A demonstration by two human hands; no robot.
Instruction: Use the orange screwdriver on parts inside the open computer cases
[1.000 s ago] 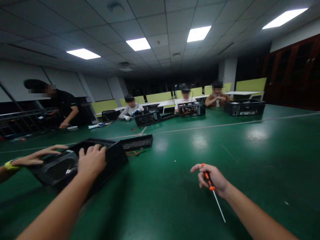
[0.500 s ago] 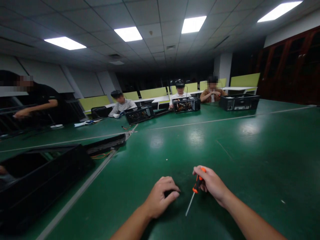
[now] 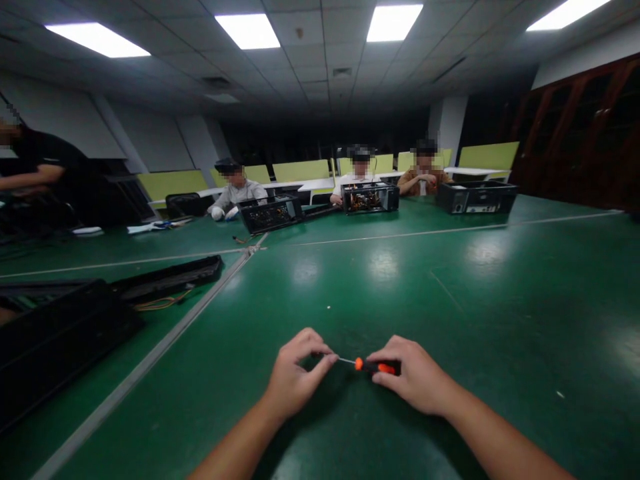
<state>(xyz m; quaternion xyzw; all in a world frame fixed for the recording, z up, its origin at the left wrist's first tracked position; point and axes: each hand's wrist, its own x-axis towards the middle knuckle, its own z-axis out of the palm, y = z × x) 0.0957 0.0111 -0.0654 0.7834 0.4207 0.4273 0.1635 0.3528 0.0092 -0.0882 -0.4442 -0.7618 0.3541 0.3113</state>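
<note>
A screwdriver (image 3: 370,366) with an orange and black handle lies level between my hands, just over the green tabletop (image 3: 450,307). Its handle is gripped by my right hand (image 3: 407,373), thumb on the near side and fingers curled over the far side. The thin metal shaft points left. My left hand (image 3: 300,367) pinches the shaft near its end with thumb and forefinger, which hide the tip.
At the left stands a black computer case (image 3: 75,327), with a long black panel (image 3: 175,277) and coloured wires beside it. Several people sit or stand around the table. Across it are more computer cases, one of them open (image 3: 370,199). Grey seams cross the tabletop.
The screwdriver has swung from pointing down toward me to lying level, pointing left. My left hand has closed on its shaft. The view has shifted slightly.
</note>
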